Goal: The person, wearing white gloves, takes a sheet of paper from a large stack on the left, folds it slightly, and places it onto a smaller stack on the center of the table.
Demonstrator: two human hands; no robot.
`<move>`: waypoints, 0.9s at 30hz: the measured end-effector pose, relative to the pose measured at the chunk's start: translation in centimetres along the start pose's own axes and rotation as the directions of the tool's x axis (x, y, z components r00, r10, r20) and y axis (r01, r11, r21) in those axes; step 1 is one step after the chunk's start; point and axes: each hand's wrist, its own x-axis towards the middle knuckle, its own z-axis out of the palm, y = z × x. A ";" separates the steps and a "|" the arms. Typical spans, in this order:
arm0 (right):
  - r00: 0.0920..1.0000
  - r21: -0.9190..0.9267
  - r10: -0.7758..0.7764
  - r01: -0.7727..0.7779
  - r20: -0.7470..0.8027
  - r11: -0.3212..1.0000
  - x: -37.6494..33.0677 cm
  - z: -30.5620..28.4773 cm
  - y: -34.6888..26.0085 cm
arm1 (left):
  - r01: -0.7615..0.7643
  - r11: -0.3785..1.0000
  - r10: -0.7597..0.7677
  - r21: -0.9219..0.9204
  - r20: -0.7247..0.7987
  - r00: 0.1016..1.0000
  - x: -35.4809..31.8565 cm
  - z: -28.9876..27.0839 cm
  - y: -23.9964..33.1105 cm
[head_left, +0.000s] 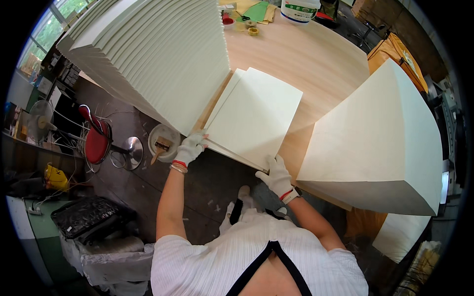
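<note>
Workshop clutter fills the floor left of the pale wooden desk (316,64): a black tray (86,217), a red stool (97,140), and nearer the desk's edge a white bucket (164,142) with a brush (160,148) lying in it. On the desk, a tall fanned stack of cream sheets (158,59) rises at its left end. Beside it lies a small pile of cream boards (254,116), its near edge overhanging the desk. The gloved left hand (190,148) has its fingers closed on the pile's near left corner; the gloved right hand (276,175) pinches the near right corner. Right of the pile stands a large cream block (380,143). At the desk's far end sits a white tub (298,10), contents unseen.
</note>
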 end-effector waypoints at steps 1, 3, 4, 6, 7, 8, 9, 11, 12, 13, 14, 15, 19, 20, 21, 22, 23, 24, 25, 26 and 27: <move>1.000 -0.013 -0.004 0.004 -0.007 1.000 -0.1 0.3 0.4 | -0.011 0.997 0.009 -0.079 -0.030 1.000 -0.1 -0.1 0.0; 0.999 -0.038 -0.037 0.036 -0.030 0.999 0.1 0.7 0.9 | -0.113 0.985 0.119 0.129 -0.046 0.992 -0.4 -1.6 2.8; 0.998 -0.035 -0.051 0.049 -0.040 0.998 0.1 0.8 1.0 | -0.145 0.978 0.153 0.149 -0.043 0.987 -0.4 -2.0 3.1; 0.996 -0.024 -0.065 0.064 -0.063 0.998 0.0 1.0 1.1 | -0.261 0.941 0.277 0.214 -0.046 0.960 0.1 -2.2 2.5; 0.995 -0.018 -0.066 0.065 -0.069 0.998 -0.1 1.1 1.2 | -0.259 0.951 0.272 0.171 -0.056 0.961 0.1 -2.0 1.9; 0.994 -0.012 -0.072 0.071 -0.076 0.997 -0.1 1.1 1.2 | -0.257 0.958 0.267 0.130 -0.069 0.961 0.1 -1.8 1.5; 0.993 -0.006 -0.078 0.078 -0.083 0.997 -0.1 1.1 1.1 | -0.255 0.963 0.262 0.089 -0.083 0.962 0.1 -1.6 1.1; 0.994 0.015 -0.075 0.076 -0.083 0.997 -0.1 0.7 0.9 | -0.236 0.972 0.236 0.006 -0.067 0.969 0.0 -1.7 0.7; 0.994 0.027 -0.071 0.073 -0.083 0.997 -0.1 0.6 0.8 | -0.227 0.973 0.224 -0.035 -0.056 0.973 0.1 -1.7 0.8; 0.993 0.031 -0.079 0.082 -0.090 0.996 -0.1 0.7 0.9 | -0.197 0.979 0.195 -0.045 -0.051 0.979 0.0 -1.7 1.0; 0.992 0.038 -0.087 0.091 -0.095 0.995 0.0 0.7 1.0 | -0.166 0.985 0.164 -0.054 -0.047 0.985 -0.1 -1.7 1.1; 0.990 0.044 -0.096 0.101 -0.100 0.994 0.0 0.8 1.0 | -0.135 0.989 0.132 -0.063 -0.042 0.990 -0.1 -1.6 1.2; 0.992 0.066 -0.097 0.103 -0.084 0.993 0.2 0.5 0.9 | -0.213 0.975 0.218 0.057 -0.091 0.972 -0.6 -1.3 -0.2; 0.993 0.069 -0.090 0.095 -0.073 0.993 0.2 0.4 0.8 | -0.210 0.975 0.216 0.075 -0.082 0.973 -0.6 -1.4 0.2; 0.995 0.072 -0.083 0.088 -0.063 0.994 0.2 0.4 0.8 | -0.207 0.974 0.214 0.092 -0.073 0.974 -0.6 -1.5 0.5; 0.994 0.076 -0.086 0.091 -0.070 0.993 0.2 0.4 0.9 | -0.207 0.974 0.214 0.096 -0.070 0.974 -0.6 -1.3 0.2; 0.993 0.079 -0.093 0.100 -0.078 0.992 0.2 0.4 0.9 | -0.208 0.973 0.216 0.102 -0.071 0.974 -0.5 -1.3 0.1; 0.991 0.083 -0.101 0.108 -0.087 0.991 0.2 0.4 0.9 | -0.209 0.972 0.217 0.107 -0.072 0.973 -0.5 -1.3 0.1; 0.991 0.072 -0.100 0.106 -0.085 0.992 0.2 0.4 0.8 | -0.201 0.974 0.208 0.104 -0.063 0.976 -0.7 -1.3 0.0; 0.992 0.062 -0.095 0.101 -0.087 0.993 0.1 0.3 0.7 | -0.196 0.975 0.202 0.102 -0.051 0.978 -0.7 -1.5 1.0; 0.992 0.052 -0.090 0.095 -0.089 0.994 0.1 0.3 0.7 | -0.191 0.977 0.195 0.099 -0.038 0.980 -0.7 -1.7 1.8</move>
